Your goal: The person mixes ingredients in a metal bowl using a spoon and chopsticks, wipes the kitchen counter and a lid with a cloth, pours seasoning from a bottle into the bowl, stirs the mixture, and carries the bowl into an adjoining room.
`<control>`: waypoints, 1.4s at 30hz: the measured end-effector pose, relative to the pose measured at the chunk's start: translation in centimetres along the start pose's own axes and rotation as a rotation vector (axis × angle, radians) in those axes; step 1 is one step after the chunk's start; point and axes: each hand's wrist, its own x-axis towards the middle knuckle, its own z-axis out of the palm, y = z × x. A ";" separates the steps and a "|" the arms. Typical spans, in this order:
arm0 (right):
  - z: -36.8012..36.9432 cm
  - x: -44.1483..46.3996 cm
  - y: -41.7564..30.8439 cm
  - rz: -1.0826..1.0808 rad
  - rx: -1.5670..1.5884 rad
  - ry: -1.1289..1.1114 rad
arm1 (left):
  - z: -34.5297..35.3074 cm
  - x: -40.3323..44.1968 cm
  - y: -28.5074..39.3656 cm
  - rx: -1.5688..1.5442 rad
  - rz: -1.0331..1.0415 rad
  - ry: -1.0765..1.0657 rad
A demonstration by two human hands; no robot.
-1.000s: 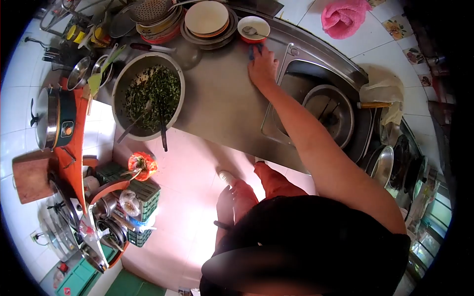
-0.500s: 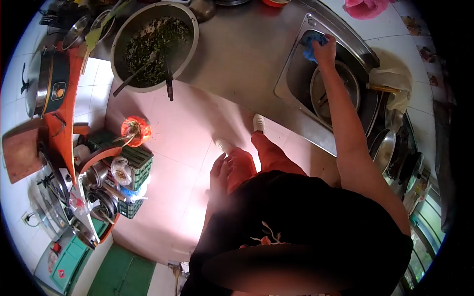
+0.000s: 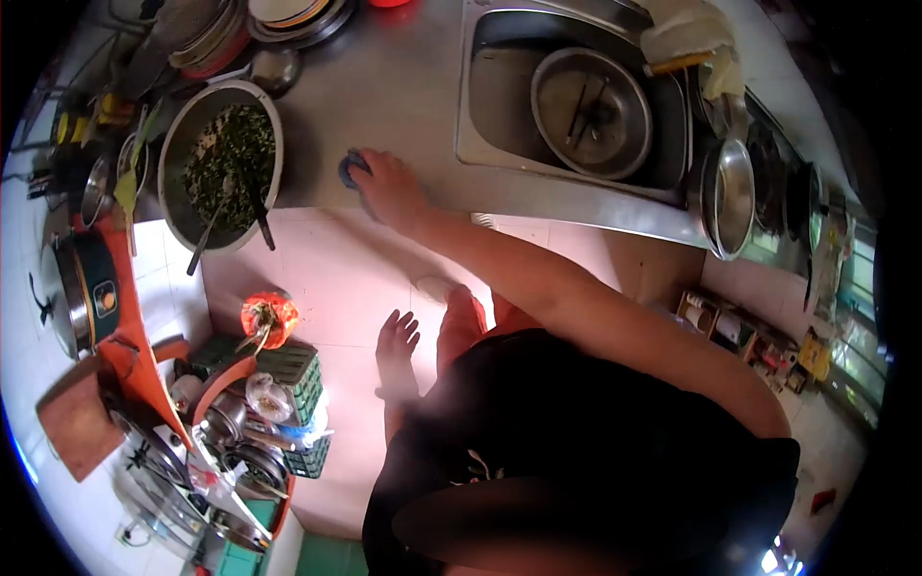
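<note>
My right hand (image 3: 392,192) has swung off the sink (image 3: 495,86), so the blue cloth (image 3: 352,170) in its grasp now meets the counter (image 3: 384,86) at the bowl's (image 3: 174,163) three o'clock; my left hand (image 3: 396,341) hangs empty, fingers spread.

Across the upper frame, a metal counter (image 3: 403,106) is topped by a large bowl (image 3: 174,178), stacked plates (image 3: 298,24) at upper left, and a blue cloth (image 3: 351,169) toward upper centre.
</note>
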 end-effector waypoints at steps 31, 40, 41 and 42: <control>-16.4 -4.8 11.6 -0.141 -0.103 -0.260 | 14.4 7.0 6.4 0.164 -0.025 -0.228; -26.3 -6.0 23.2 0.232 -0.591 -0.256 | 11.9 10.1 3.3 0.076 -0.113 -0.275; -27.1 -6.2 26.2 0.382 -0.516 0.000 | 12.0 10.4 3.4 0.076 -0.111 -0.290; -28.6 -4.8 26.6 0.420 -0.378 0.106 | 12.4 10.6 3.5 0.078 -0.113 -0.303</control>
